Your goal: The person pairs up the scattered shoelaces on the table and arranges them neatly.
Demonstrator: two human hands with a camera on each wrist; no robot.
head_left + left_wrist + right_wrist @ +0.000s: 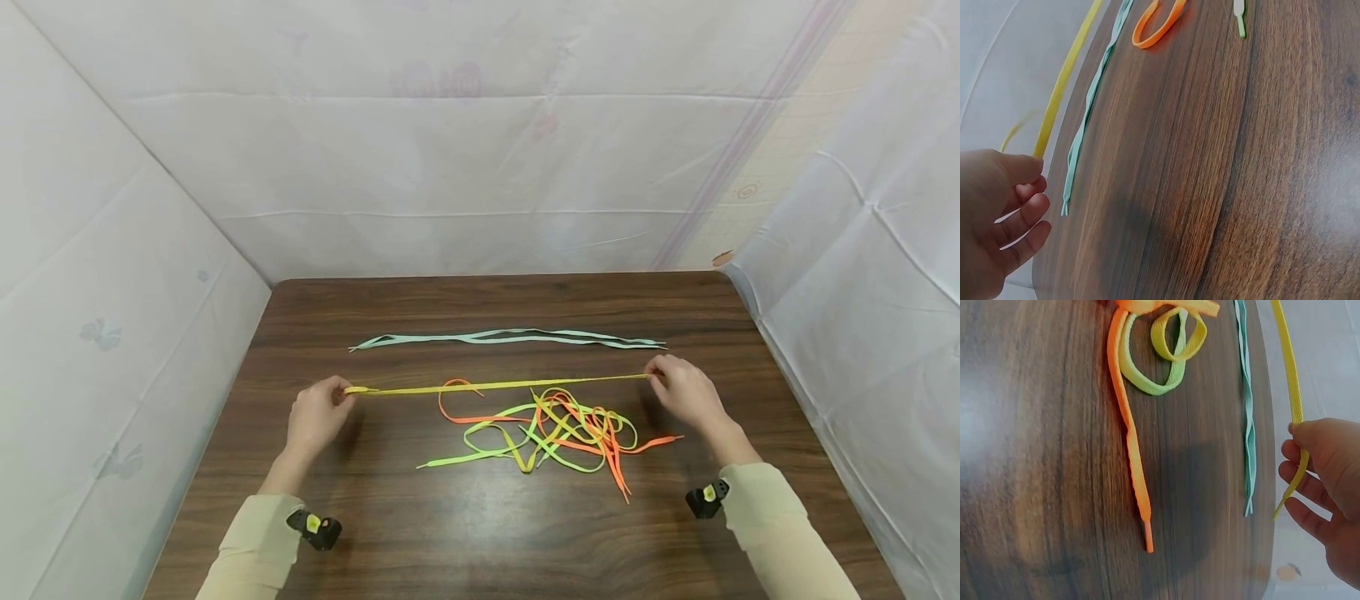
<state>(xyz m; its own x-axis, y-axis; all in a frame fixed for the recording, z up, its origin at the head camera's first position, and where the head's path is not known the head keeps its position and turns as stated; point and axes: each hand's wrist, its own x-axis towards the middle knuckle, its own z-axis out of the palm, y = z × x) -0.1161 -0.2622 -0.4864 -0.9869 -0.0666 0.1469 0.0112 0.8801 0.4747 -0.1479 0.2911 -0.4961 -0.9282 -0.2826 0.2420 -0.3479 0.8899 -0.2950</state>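
Note:
A flat yellow shoelace [517, 384] is stretched nearly straight from left to right, held above the wooden table. My left hand [315, 417] pinches it near its left end between thumb and fingers; a short loose tail shows beside the thumb in the left wrist view. The right hand [686, 392] pinches the other end. Its thin tip [1279, 507] hangs past the fingers in the right wrist view. Just nearer than the stretched lace lies a tangle of orange lace [617, 467], yellow-green lace [457, 460] and more yellow lace [527, 465].
Farther back on the dark wood table [480, 533], pale mint-green laces [510, 336] lie side by side, running left to right. White sheeting [450, 167] hangs behind the table and along both sides. Each wrist carries a small black camera [315, 530].

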